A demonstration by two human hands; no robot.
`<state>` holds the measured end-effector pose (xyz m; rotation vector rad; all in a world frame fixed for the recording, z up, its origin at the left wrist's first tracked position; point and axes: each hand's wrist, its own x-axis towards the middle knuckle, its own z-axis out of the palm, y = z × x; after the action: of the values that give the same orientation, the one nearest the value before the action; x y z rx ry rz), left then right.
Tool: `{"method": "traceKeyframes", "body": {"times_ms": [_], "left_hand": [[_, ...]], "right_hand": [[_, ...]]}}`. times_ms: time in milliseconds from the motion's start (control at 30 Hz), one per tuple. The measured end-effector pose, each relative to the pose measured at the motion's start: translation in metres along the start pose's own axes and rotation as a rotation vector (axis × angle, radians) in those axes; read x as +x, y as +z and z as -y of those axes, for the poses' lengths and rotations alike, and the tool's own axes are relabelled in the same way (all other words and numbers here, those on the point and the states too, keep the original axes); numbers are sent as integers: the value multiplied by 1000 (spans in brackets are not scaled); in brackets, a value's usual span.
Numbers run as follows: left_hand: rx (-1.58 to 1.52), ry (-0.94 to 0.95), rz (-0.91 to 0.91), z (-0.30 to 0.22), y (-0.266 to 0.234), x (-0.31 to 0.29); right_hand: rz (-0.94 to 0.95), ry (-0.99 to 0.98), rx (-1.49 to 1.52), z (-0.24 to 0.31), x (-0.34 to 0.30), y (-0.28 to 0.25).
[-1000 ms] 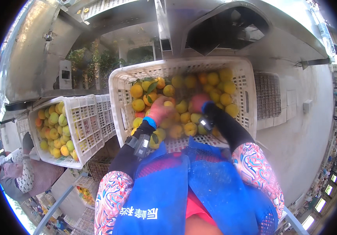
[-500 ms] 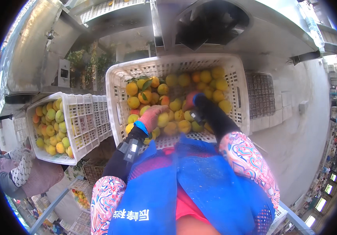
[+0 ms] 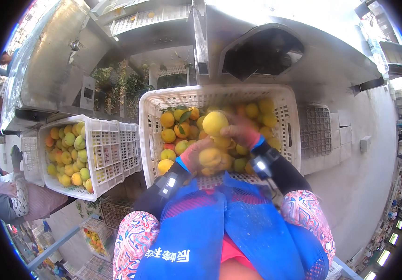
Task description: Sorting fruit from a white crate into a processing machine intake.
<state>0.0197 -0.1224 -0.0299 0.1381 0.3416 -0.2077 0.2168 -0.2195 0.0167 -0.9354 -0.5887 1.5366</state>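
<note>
A white plastic crate [image 3: 150,144] full of yellow peaches stands right in front of me. Over its near left part, my left hand [image 3: 192,155] curls its fingers round a yellow peach [image 3: 210,157], partly smeared by motion. Across from it, my right hand [image 3: 243,133] grips another yellow peach [image 3: 215,123], raised above the rest. Peaches with a reddish blush and a few green leaves [image 3: 184,116] lie at the crate's left. My hands hide some of the fruit in the middle.
A second white crate of peaches [image 3: 70,156] stands tilted in view at the left, near a person in a checked garment [image 3: 37,200]. Metal machinery [image 3: 47,70] with a dark opening [image 3: 264,51] rises beyond my crate. A brown crate [image 3: 315,130] lies to the right.
My right hand has come back from the right side with a yellow peach raised in it. My left hand has drawn slightly nearer to me, now round a peach. The view has shifted.
</note>
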Motion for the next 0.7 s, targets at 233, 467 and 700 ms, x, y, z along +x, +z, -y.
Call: {"method": "traceKeyframes", "body": {"times_ms": [233,467,700], "left_hand": [[20,262,-17,-7,23,-4],[-144,542,303,-36,44,-7],[25,595,162,-42,71,-5]], "right_hand": [[-234,-325,-401,52,-8,49],[-265,-724,-1079,59,-25,57],[-595,-622,-1011,74,-33,110]]}}
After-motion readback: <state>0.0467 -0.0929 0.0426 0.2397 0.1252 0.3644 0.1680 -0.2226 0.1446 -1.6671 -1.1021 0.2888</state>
